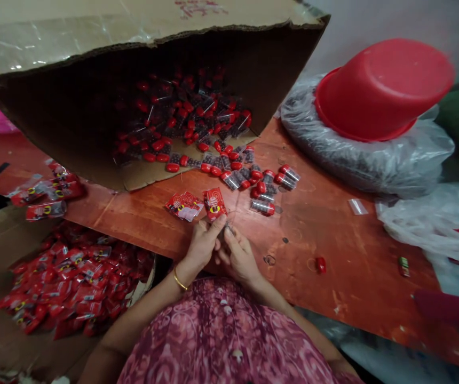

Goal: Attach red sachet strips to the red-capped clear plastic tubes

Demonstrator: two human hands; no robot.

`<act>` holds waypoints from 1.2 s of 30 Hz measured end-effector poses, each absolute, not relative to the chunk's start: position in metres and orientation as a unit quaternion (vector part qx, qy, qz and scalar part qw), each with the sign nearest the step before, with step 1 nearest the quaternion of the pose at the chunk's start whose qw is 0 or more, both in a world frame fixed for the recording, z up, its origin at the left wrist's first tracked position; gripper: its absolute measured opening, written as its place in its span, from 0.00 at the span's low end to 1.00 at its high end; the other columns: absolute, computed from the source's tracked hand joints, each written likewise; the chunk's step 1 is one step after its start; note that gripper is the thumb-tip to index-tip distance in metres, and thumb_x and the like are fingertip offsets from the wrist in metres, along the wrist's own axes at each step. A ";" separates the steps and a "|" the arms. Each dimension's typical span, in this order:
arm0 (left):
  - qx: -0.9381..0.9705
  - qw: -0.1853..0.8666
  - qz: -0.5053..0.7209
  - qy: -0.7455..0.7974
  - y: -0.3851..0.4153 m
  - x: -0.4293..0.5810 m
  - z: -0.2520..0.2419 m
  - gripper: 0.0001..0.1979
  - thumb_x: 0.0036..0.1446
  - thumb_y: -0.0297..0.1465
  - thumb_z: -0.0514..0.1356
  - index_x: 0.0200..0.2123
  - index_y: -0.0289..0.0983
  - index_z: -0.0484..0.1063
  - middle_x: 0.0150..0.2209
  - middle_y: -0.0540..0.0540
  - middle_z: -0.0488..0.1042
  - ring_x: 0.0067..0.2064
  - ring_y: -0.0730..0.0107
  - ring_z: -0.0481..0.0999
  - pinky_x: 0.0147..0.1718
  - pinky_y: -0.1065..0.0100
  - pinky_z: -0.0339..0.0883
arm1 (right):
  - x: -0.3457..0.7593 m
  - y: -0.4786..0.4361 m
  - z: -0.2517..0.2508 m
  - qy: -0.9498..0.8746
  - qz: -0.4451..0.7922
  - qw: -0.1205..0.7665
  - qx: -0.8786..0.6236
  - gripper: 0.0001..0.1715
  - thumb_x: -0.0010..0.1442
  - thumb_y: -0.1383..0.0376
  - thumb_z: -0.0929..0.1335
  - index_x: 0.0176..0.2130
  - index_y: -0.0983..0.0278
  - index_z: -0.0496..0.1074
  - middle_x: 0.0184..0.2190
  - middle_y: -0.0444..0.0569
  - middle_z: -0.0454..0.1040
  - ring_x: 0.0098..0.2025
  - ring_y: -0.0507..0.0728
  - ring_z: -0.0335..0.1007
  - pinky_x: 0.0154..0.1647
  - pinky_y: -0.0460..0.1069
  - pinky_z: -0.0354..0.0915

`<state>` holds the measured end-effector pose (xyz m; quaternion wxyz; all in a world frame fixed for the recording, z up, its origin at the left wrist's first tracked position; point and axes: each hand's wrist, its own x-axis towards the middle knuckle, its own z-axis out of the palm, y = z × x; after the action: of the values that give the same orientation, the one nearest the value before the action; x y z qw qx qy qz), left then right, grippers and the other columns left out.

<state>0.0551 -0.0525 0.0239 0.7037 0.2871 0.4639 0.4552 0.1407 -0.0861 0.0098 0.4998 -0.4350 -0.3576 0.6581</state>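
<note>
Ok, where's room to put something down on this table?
The board is free right of the right hand, around the loose red capsule. A strip lies below the cardboard box. Capsule packets crowd the box's mouth.

Cardboard box point(133, 37) tipped on wooden table point(345, 250), plastic basin point(385, 90) overturned on bag point(357, 165) rightward, sachets point(69, 282) piled left, below table edge

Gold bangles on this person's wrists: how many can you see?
1: a gold bangle on the left wrist, just behind the left hand. The right wrist shows none, though part of it may be out of sight.
</note>
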 end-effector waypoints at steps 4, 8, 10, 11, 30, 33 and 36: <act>0.315 0.689 0.456 0.467 -0.056 0.052 0.023 0.22 0.45 0.49 0.63 0.29 0.34 0.76 0.12 0.56 0.60 0.13 0.82 0.53 0.11 0.76 0.45 | 0.141 -0.087 0.008 -0.366 0.639 0.505 -0.450 0.23 0.56 0.44 0.64 0.32 0.61 0.61 0.19 0.35 0.64 0.11 0.43 0.49 0.11 0.41 0.52; 0.285 0.678 0.511 0.445 -0.052 0.048 0.022 0.20 0.44 0.48 0.64 0.24 0.35 0.72 0.18 0.53 0.68 0.19 0.79 0.64 0.18 0.76 0.57 | 0.150 -0.085 0.010 -0.399 0.626 0.486 -0.462 0.22 0.57 0.46 0.64 0.35 0.62 0.63 0.20 0.37 0.68 0.12 0.43 0.51 0.13 0.42 0.53; 0.277 0.678 0.518 0.442 -0.052 0.049 0.022 0.21 0.44 0.49 0.64 0.23 0.35 0.70 0.18 0.53 0.68 0.19 0.79 0.63 0.19 0.75 0.58 | 0.151 -0.083 0.011 -0.397 0.635 0.483 -0.454 0.22 0.57 0.45 0.64 0.35 0.62 0.63 0.21 0.37 0.68 0.11 0.43 0.50 0.13 0.42 0.54; 0.280 0.680 0.512 0.444 -0.053 0.050 0.023 0.21 0.44 0.49 0.64 0.23 0.35 0.70 0.17 0.54 0.66 0.18 0.80 0.62 0.18 0.75 0.57 | 0.151 -0.082 0.011 -0.399 0.630 0.487 -0.455 0.23 0.57 0.45 0.64 0.35 0.62 0.62 0.21 0.37 0.69 0.12 0.43 0.50 0.13 0.42 0.55; 0.290 0.726 0.452 0.430 -0.050 0.040 0.031 0.18 0.44 0.43 0.65 0.34 0.35 0.75 0.20 0.51 0.72 0.15 0.80 0.60 0.12 0.75 0.56 | 0.151 -0.071 0.015 -0.405 0.683 0.450 -0.408 0.22 0.53 0.46 0.68 0.30 0.62 0.65 0.20 0.38 0.70 0.13 0.45 0.56 0.19 0.44 0.63; 0.238 0.725 0.479 0.434 -0.049 0.038 0.034 0.16 0.40 0.41 0.68 0.29 0.35 0.75 0.21 0.51 0.72 0.19 0.80 0.65 0.17 0.77 0.61 | 0.157 -0.070 0.011 -0.421 0.707 0.423 -0.380 0.22 0.53 0.47 0.68 0.33 0.63 0.69 0.22 0.41 0.74 0.15 0.46 0.62 0.26 0.45 0.67; 0.217 0.718 0.496 0.438 -0.052 0.038 0.032 0.17 0.39 0.41 0.69 0.26 0.34 0.75 0.22 0.50 0.73 0.23 0.78 0.68 0.21 0.77 0.62 | 0.160 -0.069 0.011 -0.449 0.686 0.405 -0.404 0.21 0.53 0.48 0.69 0.30 0.64 0.71 0.23 0.43 0.75 0.17 0.47 0.66 0.26 0.45 0.65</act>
<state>0.0384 -0.0518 0.0319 0.7180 0.2168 0.4380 0.4957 0.1600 -0.0686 0.0108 0.4050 -0.4042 -0.4492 0.6861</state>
